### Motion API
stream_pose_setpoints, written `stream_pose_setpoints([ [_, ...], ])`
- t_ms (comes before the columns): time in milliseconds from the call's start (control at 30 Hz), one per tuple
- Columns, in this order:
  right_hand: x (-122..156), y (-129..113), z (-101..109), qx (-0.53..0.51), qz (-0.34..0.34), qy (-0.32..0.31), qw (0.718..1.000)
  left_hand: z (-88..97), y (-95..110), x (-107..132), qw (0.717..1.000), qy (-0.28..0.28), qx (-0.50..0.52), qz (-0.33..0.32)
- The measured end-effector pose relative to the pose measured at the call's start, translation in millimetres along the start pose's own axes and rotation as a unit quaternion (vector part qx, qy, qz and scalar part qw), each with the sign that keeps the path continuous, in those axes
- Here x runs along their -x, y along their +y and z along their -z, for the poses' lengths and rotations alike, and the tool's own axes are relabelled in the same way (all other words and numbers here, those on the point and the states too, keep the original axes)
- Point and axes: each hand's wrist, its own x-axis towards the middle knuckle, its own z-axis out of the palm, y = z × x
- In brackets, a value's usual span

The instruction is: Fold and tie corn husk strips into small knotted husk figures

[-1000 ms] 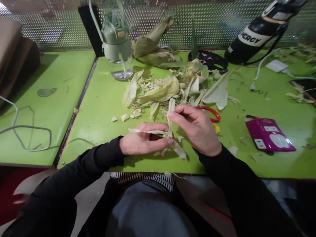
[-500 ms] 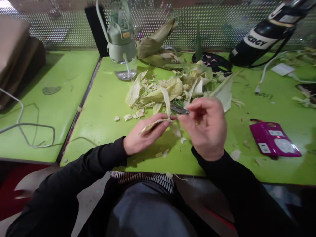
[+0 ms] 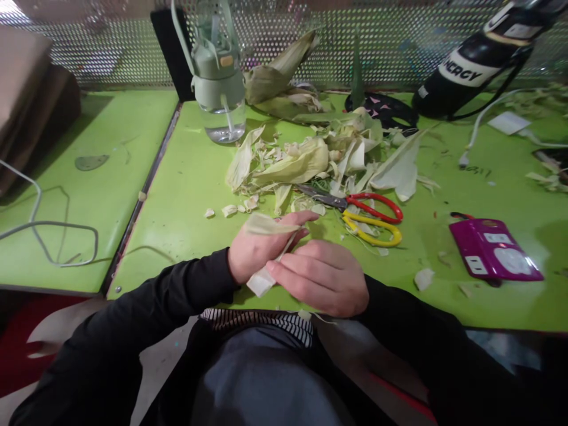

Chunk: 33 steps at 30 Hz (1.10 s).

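holding one corn husk strip over the near edge of the green table.
entry: our left hand curled tight round the strip; our right hand, fingers closed, pinching its lower end. just beyond: red-and-yellow scissors, husk pile.

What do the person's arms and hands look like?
Both arms are in long black sleeves. The left sleeve and the right sleeve are plain, with no markings, and end at the wrists. The left hand and right hand are bare: no gloves, rings or watch show.
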Motion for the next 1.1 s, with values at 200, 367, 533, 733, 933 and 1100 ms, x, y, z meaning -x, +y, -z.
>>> stream_pose_setpoints([
  [200, -12.1, 14.7, 2.1, -0.085, -0.077, 0.055, 0.992, 7.2, -7.1, -6.0, 0.973, -0.03, 0.229, -0.007],
  [367, -16.5, 25.8, 8.2, -0.039, -0.274, 0.109, 0.955, 12.8, -2.0, -7.2, 0.905, -0.04, 0.417, 0.079],
  [533, -13.1, 28.8, 7.9, -0.179, -0.333, 0.078, 0.922, 10.7, 1.8, -7.5, 0.898, 0.01, 0.432, 0.086],
  [733, -11.7, 34.8, 6.9, -0.311, -0.376, 0.038, 0.872, 13.6, 2.4, -12.8, 0.908, -0.011, 0.405, 0.102],
  [933, -17.0, 30.9, 12.3, -0.391, -0.419, 0.071, 0.817, 16.0, 3.5, -14.4, 0.922, 0.003, 0.371, 0.108],
  [1100, -21.9, 32.3, 17.1, -0.527, -0.489, 0.063, 0.692, 11.2, -3.6, -11.3, 0.962, 0.043, 0.264, 0.059],
])
